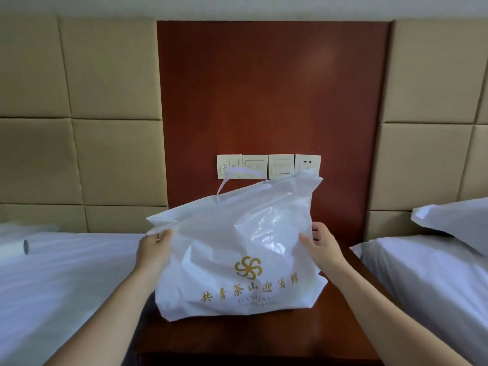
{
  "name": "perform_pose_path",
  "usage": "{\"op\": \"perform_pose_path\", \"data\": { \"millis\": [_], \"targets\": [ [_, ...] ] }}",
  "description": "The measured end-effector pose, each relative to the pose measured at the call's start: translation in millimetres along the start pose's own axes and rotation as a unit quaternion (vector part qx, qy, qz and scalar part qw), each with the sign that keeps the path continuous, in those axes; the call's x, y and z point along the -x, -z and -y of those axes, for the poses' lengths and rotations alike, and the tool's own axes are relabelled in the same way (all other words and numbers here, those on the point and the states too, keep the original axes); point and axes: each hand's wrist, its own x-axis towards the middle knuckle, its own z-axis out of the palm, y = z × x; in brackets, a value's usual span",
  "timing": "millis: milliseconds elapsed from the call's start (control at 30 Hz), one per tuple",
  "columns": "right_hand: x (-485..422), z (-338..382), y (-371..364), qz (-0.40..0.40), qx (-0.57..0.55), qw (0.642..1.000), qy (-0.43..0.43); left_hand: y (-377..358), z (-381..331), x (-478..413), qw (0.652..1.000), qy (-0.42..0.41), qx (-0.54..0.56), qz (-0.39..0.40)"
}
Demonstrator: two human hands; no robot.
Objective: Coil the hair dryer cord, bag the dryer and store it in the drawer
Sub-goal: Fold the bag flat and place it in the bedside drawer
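White thin plastic carrier bag with gold logo and lettering (237, 260) stands upright on the dark brown wooden nightstand (264, 336), centre of the scene, between two white-sheeted beds.

Head view: the left hand (154, 249) pinches the bag's upper left corner, fingers curled onto the film. The right hand (320, 247) holds the right side lower down, thumb on the near face and fingers round the far edge, in a loose grasp. The bag mouth sits between the two hands and tilts up to the right. Its white loop handle (237, 171) sticks up at the far side in front of the cream wall switch panel (268, 166).

The hair dryer is not visible. A bulge low in the bag suggests it is inside, but that cannot be confirmed. The drawer is out of view.

Handling, as a judgement:
- The film is soft, slick and crinkly, with no stiffness of its own, so it will sag and shift once lifted.
- The load is probably light but lumpy, with its weight low.
- The better hold is the handle or the gathered mouth, with a hand under the base. Side pinches may slip.

Elsewhere:
- A white pillow (454, 217) lies far on the right bed (435, 273).
- A white roll with a grey end (15, 248) lies on the left bed (52, 273).
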Motion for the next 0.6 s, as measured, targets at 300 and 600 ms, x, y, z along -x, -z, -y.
{"op": "perform_pose_path", "data": {
  "millis": [300, 600],
  "targets": [
    [9, 0, 0, -0.106, -0.094, 0.986, 0.084, -6, 3, -23, 0.999, -0.001, -0.017, -0.044],
    [22, 24, 16, -0.154, -0.062, 0.979, 0.122, 6, -7, -21, 0.995, 0.000, -0.063, -0.071]
  ]
}}
